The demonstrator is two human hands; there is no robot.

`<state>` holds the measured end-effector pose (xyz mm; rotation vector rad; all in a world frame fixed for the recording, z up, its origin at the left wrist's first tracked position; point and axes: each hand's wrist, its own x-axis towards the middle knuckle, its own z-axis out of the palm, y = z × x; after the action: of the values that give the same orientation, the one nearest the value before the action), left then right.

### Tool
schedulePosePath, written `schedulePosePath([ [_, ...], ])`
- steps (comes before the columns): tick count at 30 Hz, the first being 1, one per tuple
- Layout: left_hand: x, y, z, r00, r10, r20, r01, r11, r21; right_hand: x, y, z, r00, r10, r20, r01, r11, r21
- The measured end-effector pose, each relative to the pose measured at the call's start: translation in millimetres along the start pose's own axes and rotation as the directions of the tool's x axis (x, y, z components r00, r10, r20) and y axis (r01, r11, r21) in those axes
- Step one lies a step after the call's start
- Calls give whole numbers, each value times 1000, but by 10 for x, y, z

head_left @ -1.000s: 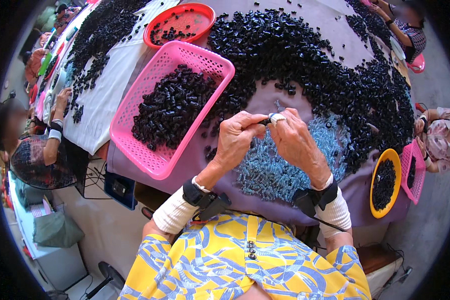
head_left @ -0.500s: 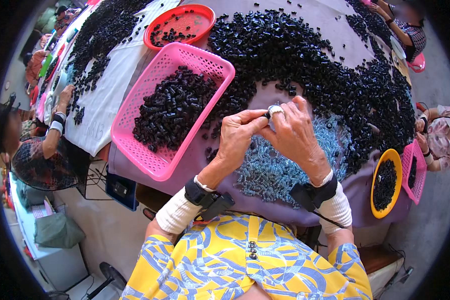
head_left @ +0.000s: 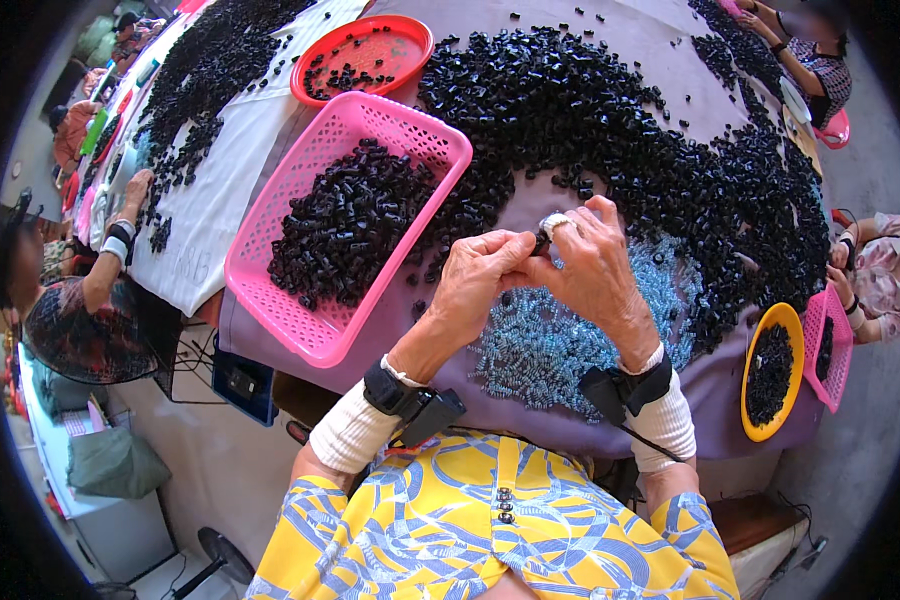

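our left hand (head_left: 470, 285) and right hand (head_left: 597, 272) pinch small black piece (head_left: 542, 241) together; we should steady wrists, grip squarely, press gently.

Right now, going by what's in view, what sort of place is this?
Probably a small workshop for handwork. Heaps of small black parts cover much of the table, a pink basket holds more, and on the left another person has a hand at a similar heap.

purple cloth (head_left: 650, 35) bears black pieces (head_left: 570, 110) and bluish bits (head_left: 540, 345).
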<state>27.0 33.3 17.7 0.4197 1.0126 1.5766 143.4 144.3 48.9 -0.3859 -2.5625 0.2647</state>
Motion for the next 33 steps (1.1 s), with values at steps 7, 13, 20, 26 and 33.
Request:
schedulePosePath([
  [7,-19,27,31,999,-34,-2,34,999,-22,6,32,-13,998,-42,-38,42,999,0],
  [13,2,-46,-35,998,-56,36,56,998,-10,-23,52,-7,1000,-22,18,21,998,63],
  [20,7,-33,-30,996,-86,-30,87,995,38,-66,135,19,999,-31,-31,35,993,110],
  [26,-2,-96,-65,995,-88,-46,90,995,53,-90,185,48,998,-45,-37,50,985,163],
  [33,-32,-44,38,996,-92,8,91,994,55,-93,160,34,997,-76,-9,77,984,160],
])
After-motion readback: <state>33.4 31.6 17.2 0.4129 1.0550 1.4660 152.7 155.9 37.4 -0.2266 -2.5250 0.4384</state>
